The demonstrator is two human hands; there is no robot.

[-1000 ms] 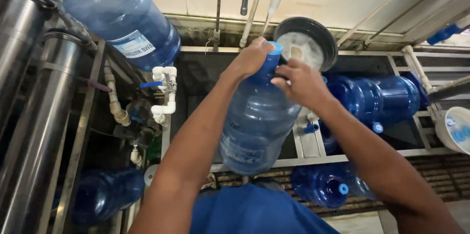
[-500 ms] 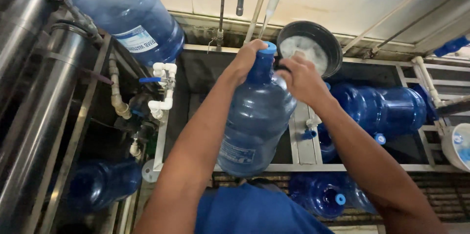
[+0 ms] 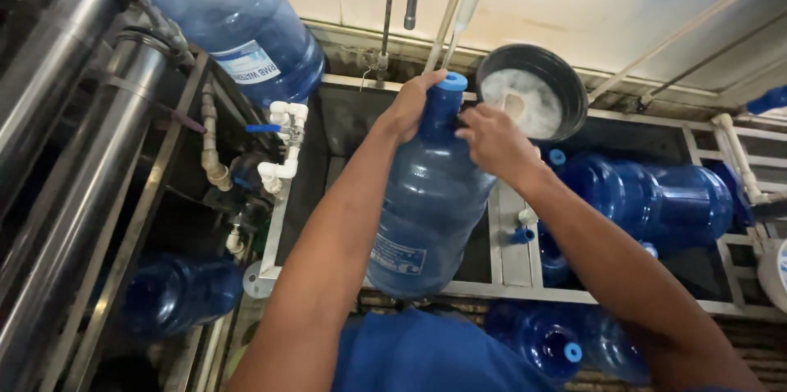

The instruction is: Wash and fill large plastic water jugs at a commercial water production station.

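Bottle held mid-frame, neck at 12 o'clock: left hand fingers clasp the neck, right hand fingers close on its shoulder. Risk, in my judgement: a wet surface could let it slip onto the rack at 6 o'clock.

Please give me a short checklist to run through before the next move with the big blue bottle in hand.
1. Left hand on the neck of the blue bottle: ok.
2. Right hand on the neck from the other side: ok.
3. Blue cap on the bottle's mouth: ok; whether fully seated, cannot tell.
4. Bottle's base supported by the metal frame: cannot tell.
5. Black bowl apart from the cap: ok.
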